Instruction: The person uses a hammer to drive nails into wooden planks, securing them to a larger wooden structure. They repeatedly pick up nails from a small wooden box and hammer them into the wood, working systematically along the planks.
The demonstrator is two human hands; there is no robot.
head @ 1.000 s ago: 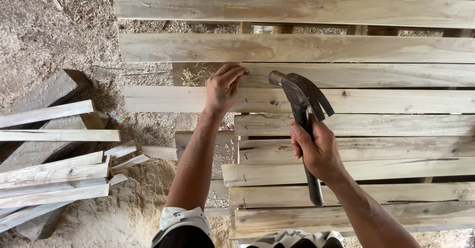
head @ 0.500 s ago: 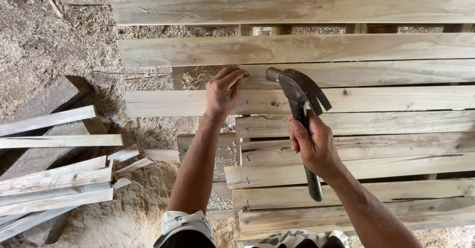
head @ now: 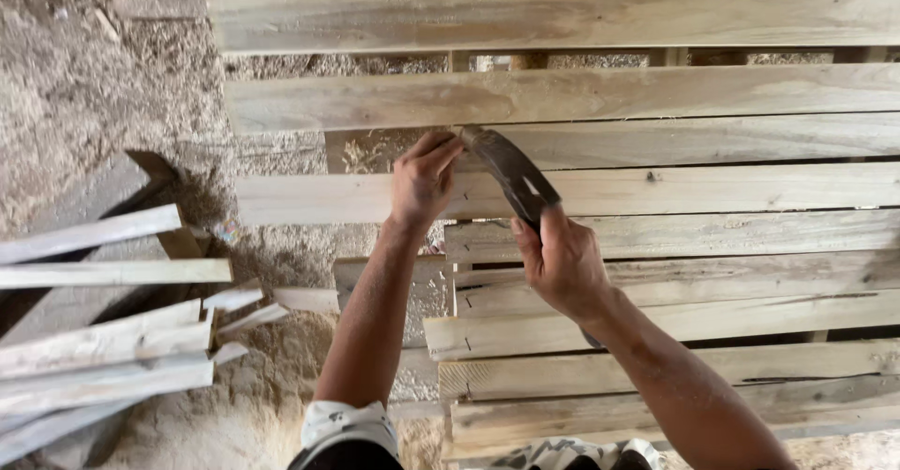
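1. A heap of loose pale wood strips point(head: 103, 358) lies on the sawdust-covered ground point(head: 112, 86), well to the left of the plank platform point(head: 656, 273).
2. A short offcut point(head: 305, 298) lies on the ground between the heap and the platform's left edge.
3. The left hand point(head: 424, 178) rests at the platform's left part, on the long plank point(head: 703, 189) that runs across its middle. Its fingers are curled and pressed together at the tips, pinching at a spot on the upper edge of that plank; what they pinch is too small to tell.
4. The claw hammer point(head: 514, 172) is just right of the left hand, its dark head tilted up and left so that the face is touching or almost touching those fingertips, above the platform's middle plank.
5. The right hand point(head: 561, 262) is wrapped tight round the hammer's handle, below the head, over the platform's lower planks.
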